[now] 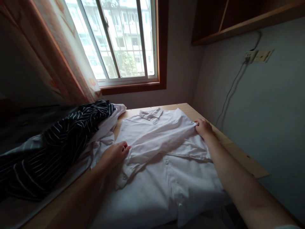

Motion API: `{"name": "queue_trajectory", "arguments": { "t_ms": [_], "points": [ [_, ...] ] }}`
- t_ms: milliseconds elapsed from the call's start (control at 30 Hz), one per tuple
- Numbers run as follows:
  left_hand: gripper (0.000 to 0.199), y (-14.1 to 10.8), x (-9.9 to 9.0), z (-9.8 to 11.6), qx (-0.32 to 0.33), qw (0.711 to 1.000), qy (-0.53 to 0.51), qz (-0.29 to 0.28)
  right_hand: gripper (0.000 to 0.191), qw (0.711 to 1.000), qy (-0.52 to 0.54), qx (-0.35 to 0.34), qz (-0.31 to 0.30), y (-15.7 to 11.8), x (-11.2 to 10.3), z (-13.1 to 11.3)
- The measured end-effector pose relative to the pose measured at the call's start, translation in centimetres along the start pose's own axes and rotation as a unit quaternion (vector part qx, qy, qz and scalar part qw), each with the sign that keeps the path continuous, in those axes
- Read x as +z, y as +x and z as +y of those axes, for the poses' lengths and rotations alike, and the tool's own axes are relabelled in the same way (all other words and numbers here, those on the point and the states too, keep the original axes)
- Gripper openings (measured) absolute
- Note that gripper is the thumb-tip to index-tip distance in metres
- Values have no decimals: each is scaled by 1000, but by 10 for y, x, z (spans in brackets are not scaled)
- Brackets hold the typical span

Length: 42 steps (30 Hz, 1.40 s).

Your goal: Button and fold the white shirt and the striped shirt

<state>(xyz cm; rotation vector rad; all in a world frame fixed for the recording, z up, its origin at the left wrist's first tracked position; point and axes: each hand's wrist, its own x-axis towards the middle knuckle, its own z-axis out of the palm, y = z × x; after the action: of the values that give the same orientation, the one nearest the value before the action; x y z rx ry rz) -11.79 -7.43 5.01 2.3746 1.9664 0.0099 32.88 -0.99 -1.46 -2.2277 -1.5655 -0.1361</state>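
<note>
Head view: a white shirt [149,135] lies spread mid-frame over the smooth wooden table [187,108]. Left hand [115,153] pinches it at centre-left, right hand [204,127] at centre-right! Thin, creasing cloth, surely light and soft; the edges look the best hold, the pointed collar [150,114] probably stiffer.

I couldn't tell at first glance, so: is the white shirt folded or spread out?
Partly folded: one sleeve lies slantwise across the white shirt, while its lower front, buttons showing, is spread out.
</note>
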Motion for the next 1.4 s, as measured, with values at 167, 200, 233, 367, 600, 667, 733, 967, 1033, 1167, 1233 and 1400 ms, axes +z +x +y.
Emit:
{"name": "queue_trajectory", "arguments": {
  "t_ms": [167, 200, 233, 367, 600, 667, 733, 967, 1033, 1167, 1233, 1400],
  "points": [
    [32, -4, -4, 6, -5, 1000, -4, -4, 37, 1000, -6, -19, 4, -2, -3, -5],
    [32, -4, -5, 6, -5, 1000, -6, -3, 38, 1000, -8, -21, 1, -3, -3, -7],
    [33, -4, -5, 6, -5, 1000, -7, -1, 38, 1000, -11, -21, -2, -3, -3, -10],
    [33, -3, -3, 5, -8, 1000, -8, 4, 41, 1000, -22, 10, -9, -1, -2, -17],
    [32, -1, 0, 3, -4, 1000, 1, 2, 46, 998, -28, 55, -17, 4, 1, -21],
    [32, -2, -1, 3, -4, 1000, 12, -5, 46, 998, -27, 60, -20, 4, 2, -21],
    [32, -3, -4, 3, -10, 1000, 15, -11, 45, 998, -26, 60, -24, 4, 3, -21],
    [33, -5, -4, 3, -24, 999, 13, -20, 39, 999, -15, 36, -14, 4, 5, -15],
    [32, -5, -3, 2, -17, 1000, 11, -15, 36, 1000, -7, 22, -13, 5, 6, -12],
    [34, -5, -5, 2, -6, 1000, -3, -9, 41, 999, 17, -31, -15, 7, 4, -3],
    [36, -6, -6, 2, -5, 1000, -9, -9, 47, 998, 21, -50, -20, 8, 2, 0],
    [37, -3, -4, -5, 1, 1000, -28, 4, 48, 997, -4, -57, -54, 3, -5, -1]
  ]
}}
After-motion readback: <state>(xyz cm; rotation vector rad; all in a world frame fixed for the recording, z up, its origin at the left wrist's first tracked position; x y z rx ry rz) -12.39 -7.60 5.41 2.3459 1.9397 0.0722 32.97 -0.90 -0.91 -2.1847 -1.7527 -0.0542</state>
